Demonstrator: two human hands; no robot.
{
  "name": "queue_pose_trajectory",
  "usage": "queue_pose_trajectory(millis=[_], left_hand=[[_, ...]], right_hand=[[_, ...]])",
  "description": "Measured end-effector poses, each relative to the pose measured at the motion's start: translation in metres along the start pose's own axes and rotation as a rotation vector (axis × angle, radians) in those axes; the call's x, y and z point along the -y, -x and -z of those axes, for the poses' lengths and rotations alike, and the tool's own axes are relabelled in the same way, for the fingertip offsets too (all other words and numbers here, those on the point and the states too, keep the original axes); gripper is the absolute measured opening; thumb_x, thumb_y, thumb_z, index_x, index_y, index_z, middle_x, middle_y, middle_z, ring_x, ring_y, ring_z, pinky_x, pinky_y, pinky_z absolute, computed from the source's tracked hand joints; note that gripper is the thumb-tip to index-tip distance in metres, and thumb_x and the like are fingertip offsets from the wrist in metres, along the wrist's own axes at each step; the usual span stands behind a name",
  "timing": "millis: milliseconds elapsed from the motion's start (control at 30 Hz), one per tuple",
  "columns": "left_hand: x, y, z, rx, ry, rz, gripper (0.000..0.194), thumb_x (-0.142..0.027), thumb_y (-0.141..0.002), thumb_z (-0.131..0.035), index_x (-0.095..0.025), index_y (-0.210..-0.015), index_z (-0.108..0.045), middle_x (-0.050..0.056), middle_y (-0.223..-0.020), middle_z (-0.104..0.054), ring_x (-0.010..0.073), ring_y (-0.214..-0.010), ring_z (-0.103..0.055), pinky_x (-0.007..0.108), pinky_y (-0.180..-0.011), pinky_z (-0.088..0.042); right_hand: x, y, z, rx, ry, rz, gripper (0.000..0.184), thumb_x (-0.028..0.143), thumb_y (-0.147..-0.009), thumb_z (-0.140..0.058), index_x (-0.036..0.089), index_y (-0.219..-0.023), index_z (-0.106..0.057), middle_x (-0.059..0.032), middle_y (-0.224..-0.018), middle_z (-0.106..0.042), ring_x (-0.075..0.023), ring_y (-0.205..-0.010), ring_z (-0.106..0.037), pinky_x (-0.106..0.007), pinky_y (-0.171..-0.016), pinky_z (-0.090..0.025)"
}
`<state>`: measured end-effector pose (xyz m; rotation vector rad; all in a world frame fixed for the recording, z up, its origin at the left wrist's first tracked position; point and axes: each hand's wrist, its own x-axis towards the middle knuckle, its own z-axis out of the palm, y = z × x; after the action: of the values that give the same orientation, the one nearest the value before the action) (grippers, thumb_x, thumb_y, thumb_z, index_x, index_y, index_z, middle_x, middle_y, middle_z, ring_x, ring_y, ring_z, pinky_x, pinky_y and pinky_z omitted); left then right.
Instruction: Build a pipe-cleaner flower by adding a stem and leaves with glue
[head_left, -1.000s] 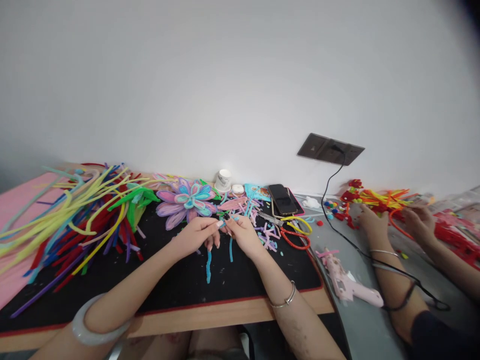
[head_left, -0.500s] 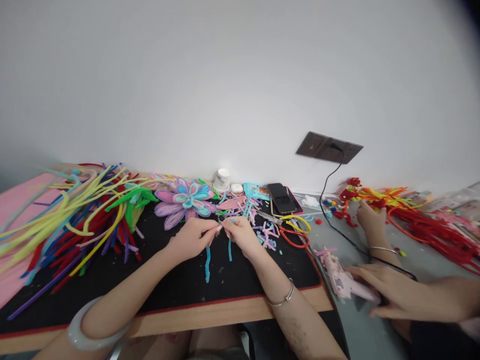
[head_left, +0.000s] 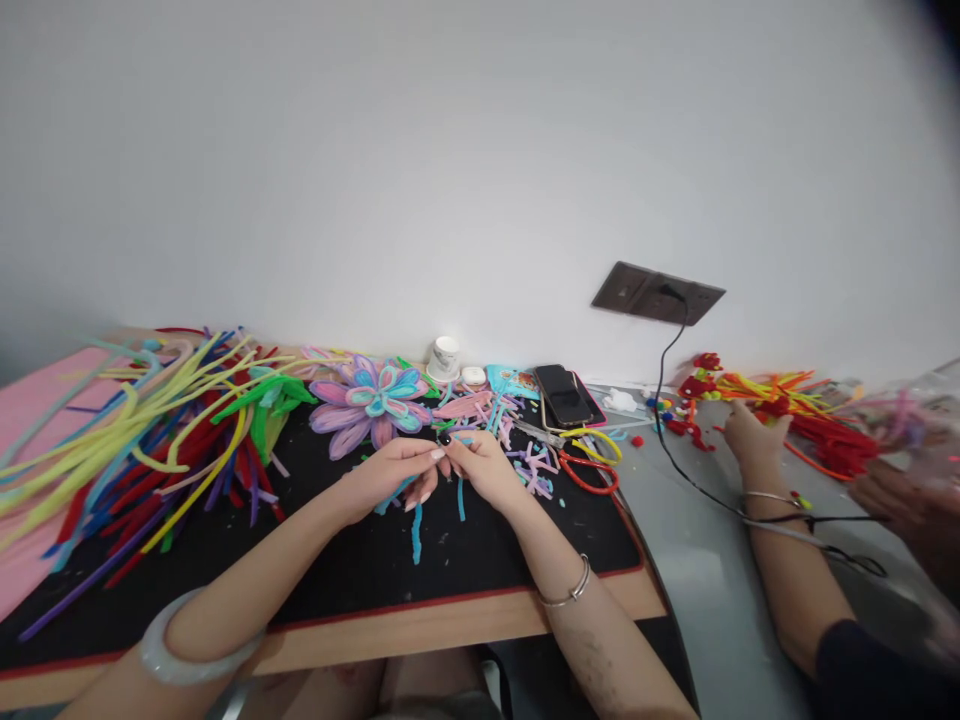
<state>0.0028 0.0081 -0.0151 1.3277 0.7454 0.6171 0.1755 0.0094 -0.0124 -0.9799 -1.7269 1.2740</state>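
My left hand (head_left: 390, 477) and my right hand (head_left: 484, 467) meet over the black mat (head_left: 480, 565), fingertips pinched together. Both grip a blue pipe cleaner (head_left: 416, 535), whose ends hang below the fingers; the part between the fingertips is mostly hidden. Just behind my left hand lies a large purple, pink and blue pipe-cleaner flower (head_left: 371, 400). Short pastel pipe-cleaner pieces (head_left: 534, 468) are scattered beside my right hand.
Long colourful pipe cleaners (head_left: 172, 430) are heaped on the left. Scissors (head_left: 589, 465), a phone (head_left: 562, 395) and a paper cup (head_left: 444, 358) stand behind my hands. At right, a co-worker's hand (head_left: 756, 440) is near red figures; a black cord (head_left: 661, 400) hangs from the socket.
My hands stay together, with the left fingers shifting around the blue pipe cleaner. A co-worker's other hand reached to the pink glue gun, which is now gone from its place.
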Motion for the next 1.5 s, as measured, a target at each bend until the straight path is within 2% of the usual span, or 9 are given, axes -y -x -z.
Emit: queue_pose_trajectory(millis=[233, 500, 600, 800, 900, 1033, 1267, 1400, 1500], left_hand=[[0.008, 0.000, 0.001, 0.090, 0.368, 0.074, 0.031, -0.043, -0.083, -0.057, -0.014, -0.074, -0.056, -0.005, -0.042, -0.047, 0.0046, -0.031, -0.033, 0.018, -0.036, -0.022], [0.006, 0.000, -0.001, 0.000, 0.378, 0.021, 0.028, -0.039, -0.083, -0.058, -0.016, -0.070, -0.050, -0.011, -0.040, -0.033, 0.0027, -0.032, -0.019, 0.018, -0.037, -0.018], [0.003, 0.001, -0.001, -0.039, 0.160, -0.032, 0.031, -0.043, -0.086, -0.050, -0.017, -0.069, -0.049, -0.010, -0.040, -0.033, 0.0047, -0.033, -0.022, 0.020, -0.039, -0.020], [0.003, 0.004, 0.002, -0.248, -0.909, -0.397, 0.030, -0.026, -0.089, -0.040, -0.017, -0.063, -0.050, -0.002, -0.054, -0.044, 0.0110, -0.052, -0.039, 0.025, -0.053, -0.025], [0.007, 0.004, 0.003, -0.297, -1.098, -0.492, 0.029, -0.023, -0.089, -0.039, -0.017, -0.064, -0.050, -0.001, -0.056, -0.044, 0.0125, -0.055, -0.040, 0.027, -0.055, -0.024], [0.006, 0.003, 0.001, -0.263, -0.719, -0.358, 0.030, -0.032, -0.091, -0.040, -0.017, -0.068, -0.052, -0.003, -0.054, -0.044, 0.0098, -0.050, -0.038, 0.024, -0.051, -0.027], [0.002, 0.005, -0.003, 0.064, 0.264, 0.018, 0.033, -0.047, -0.087, -0.049, -0.016, -0.074, -0.052, -0.009, -0.042, -0.038, 0.0053, -0.032, -0.027, 0.019, -0.038, -0.022], [0.001, 0.003, -0.002, 0.004, 0.228, -0.019, 0.030, -0.042, -0.085, -0.052, -0.016, -0.071, -0.051, -0.010, -0.041, -0.036, 0.0043, -0.034, -0.023, 0.019, -0.039, -0.022], [0.000, 0.002, -0.001, -0.096, -0.113, -0.115, 0.031, -0.039, -0.088, -0.045, -0.016, -0.069, -0.052, -0.008, -0.043, -0.039, 0.0062, -0.037, -0.029, 0.020, -0.043, -0.023]], right_hand=[[0.003, 0.002, -0.002, 0.006, 0.088, 0.054, 0.049, 0.054, -0.088, -0.046, 0.017, -0.056, -0.050, 0.0035, -0.052, -0.043, -0.0093, -0.049, -0.036, -0.024, -0.051, -0.028], [-0.001, 0.004, -0.001, 0.011, 0.054, 0.074, 0.045, 0.056, -0.091, -0.039, 0.018, -0.067, -0.050, 0.0038, -0.059, -0.040, -0.0097, -0.052, -0.032, -0.024, -0.050, -0.024], [0.000, 0.003, -0.001, -0.017, 0.037, 0.048, 0.043, 0.051, -0.089, -0.045, 0.018, -0.061, -0.049, 0.0048, -0.054, -0.037, -0.0090, -0.049, -0.030, -0.024, -0.048, -0.021], [-0.005, -0.002, -0.008, -0.086, -0.272, -0.271, 0.033, 0.034, -0.076, -0.053, 0.020, -0.048, -0.042, 0.0108, -0.038, -0.021, -0.0053, -0.036, -0.014, -0.023, -0.040, -0.010], [-0.006, -0.002, -0.010, -0.073, -0.300, -0.293, 0.031, 0.033, -0.075, -0.050, 0.022, -0.049, -0.037, 0.0118, -0.037, -0.019, -0.0052, -0.034, -0.011, -0.023, -0.038, -0.010], [-0.002, 0.000, -0.005, -0.061, -0.236, -0.185, 0.033, 0.038, -0.079, -0.053, 0.018, -0.054, -0.046, 0.0083, -0.044, -0.032, -0.0055, -0.040, -0.019, -0.023, -0.042, -0.014], [0.011, 0.005, 0.002, 0.024, 0.139, 0.167, 0.036, 0.039, -0.093, -0.043, 0.017, -0.066, -0.051, 0.0031, -0.061, -0.045, -0.0097, -0.055, -0.039, -0.024, -0.055, -0.029], [0.008, 0.004, 0.001, -0.029, 0.162, 0.157, 0.036, 0.037, -0.091, -0.047, 0.016, -0.062, -0.052, 0.0029, -0.060, -0.046, -0.0096, -0.055, -0.040, -0.023, -0.056, -0.030], [0.001, 0.001, 0.000, -0.060, 0.047, 0.037, 0.036, 0.036, -0.086, -0.052, 0.016, -0.057, -0.054, 0.0049, -0.050, -0.041, -0.0075, -0.046, -0.032, -0.023, -0.048, -0.024]])
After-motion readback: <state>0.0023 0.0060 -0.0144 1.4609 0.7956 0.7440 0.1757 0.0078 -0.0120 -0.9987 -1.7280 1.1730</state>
